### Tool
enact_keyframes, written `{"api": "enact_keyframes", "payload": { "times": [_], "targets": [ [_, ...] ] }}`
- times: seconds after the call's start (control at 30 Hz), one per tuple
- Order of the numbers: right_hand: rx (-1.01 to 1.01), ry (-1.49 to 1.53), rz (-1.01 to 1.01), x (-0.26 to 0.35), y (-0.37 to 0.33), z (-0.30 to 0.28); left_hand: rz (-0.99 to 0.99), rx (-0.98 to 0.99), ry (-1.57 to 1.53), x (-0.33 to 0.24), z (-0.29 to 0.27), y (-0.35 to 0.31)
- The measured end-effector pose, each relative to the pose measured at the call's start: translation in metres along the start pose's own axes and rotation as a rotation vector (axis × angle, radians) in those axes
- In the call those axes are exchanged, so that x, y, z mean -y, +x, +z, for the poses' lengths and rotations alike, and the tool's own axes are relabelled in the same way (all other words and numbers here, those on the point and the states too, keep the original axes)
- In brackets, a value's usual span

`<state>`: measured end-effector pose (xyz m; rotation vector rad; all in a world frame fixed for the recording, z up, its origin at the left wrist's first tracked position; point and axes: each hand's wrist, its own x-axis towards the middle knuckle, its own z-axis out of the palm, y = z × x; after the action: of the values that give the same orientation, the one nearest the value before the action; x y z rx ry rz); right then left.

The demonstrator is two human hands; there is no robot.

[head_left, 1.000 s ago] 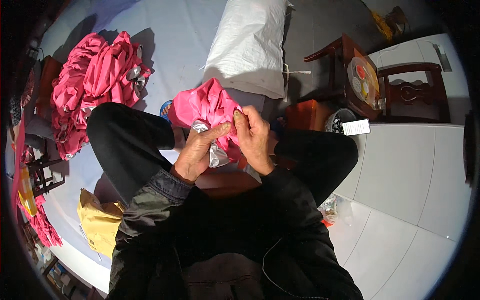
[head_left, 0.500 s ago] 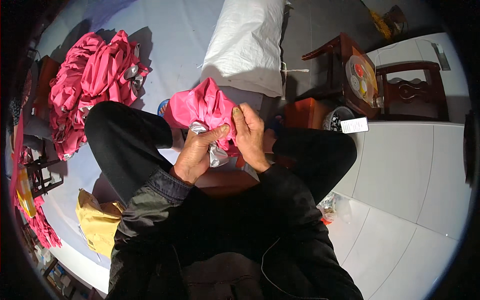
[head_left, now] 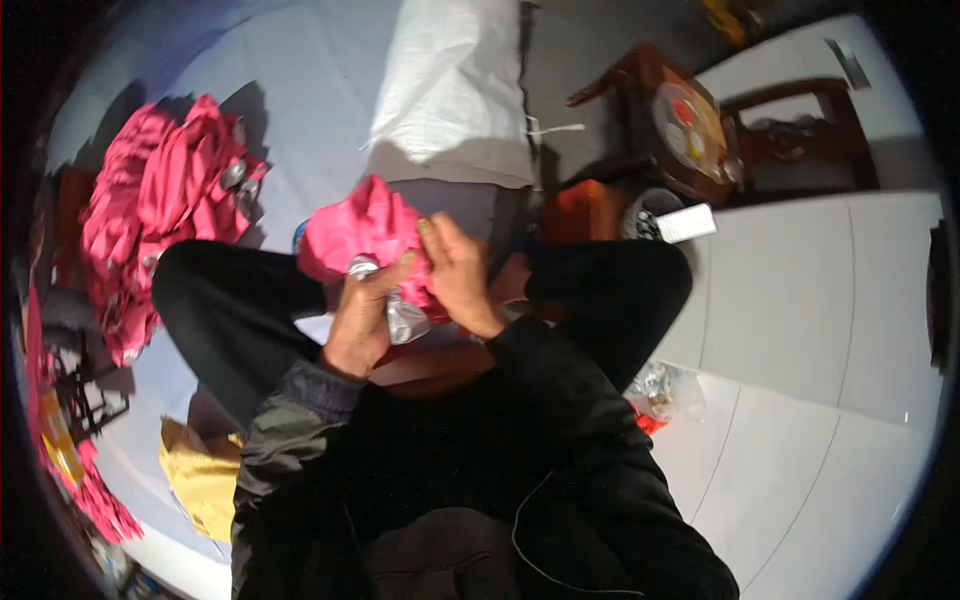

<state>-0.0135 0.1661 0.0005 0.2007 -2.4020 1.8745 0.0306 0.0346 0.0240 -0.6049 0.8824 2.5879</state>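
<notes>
**Ana:** Head view only, so what did it show of the hands?

**Ben:** Both were together over the person's lap. The left hand (head_left: 358,322) had its fingers curled around a crumpled pink fabric piece with a silvery lining (head_left: 372,240), gripping at the silvery part. The right hand (head_left: 458,275) lay flat against the same piece from the other side, fingers stretched upward along the pink cloth, so the fabric was pressed between the two hands.

**Ana:** And where was that piece?

**Ben:** Held up between the knees of the seated person, whose black trousers (head_left: 225,300) spread to either side. It sat just in front of a white woven sack (head_left: 450,90) lying on the pale grey floor sheet (head_left: 290,70).

**Ana:** Anything else around?

**Ben:** A heap of similar pink fabric pieces (head_left: 150,220) lay near the sheet's left edge, well apart from the hands. A yellow crumpled cloth (head_left: 205,475) lay by the person's left hip. To the right of the sack stood a dark wooden chair (head_left: 790,130) and a small dark wooden table carrying a round patterned plate (head_left: 690,125). A small white rectangular object (head_left: 688,222) rested just beside the right knee. A crinkled clear plastic wrapper (head_left: 660,385) lay on the white floor tiles (head_left: 820,330) near the right thigh.
</notes>
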Motion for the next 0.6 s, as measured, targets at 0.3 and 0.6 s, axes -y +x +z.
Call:
{"api": "enact_keyframes", "payload": {
  "times": [0.3, 0.6],
  "targets": [
    [-0.138, -0.485, -0.28, 0.038, 0.028, -0.073, -0.019, -0.05, -0.052, -0.004, -0.002, 0.007],
    [-0.612, -0.729, 0.074, -0.038, 0.063, -0.362, -0.033, -0.134, 0.002, 0.002, -0.008, 0.01]
  ]
}}
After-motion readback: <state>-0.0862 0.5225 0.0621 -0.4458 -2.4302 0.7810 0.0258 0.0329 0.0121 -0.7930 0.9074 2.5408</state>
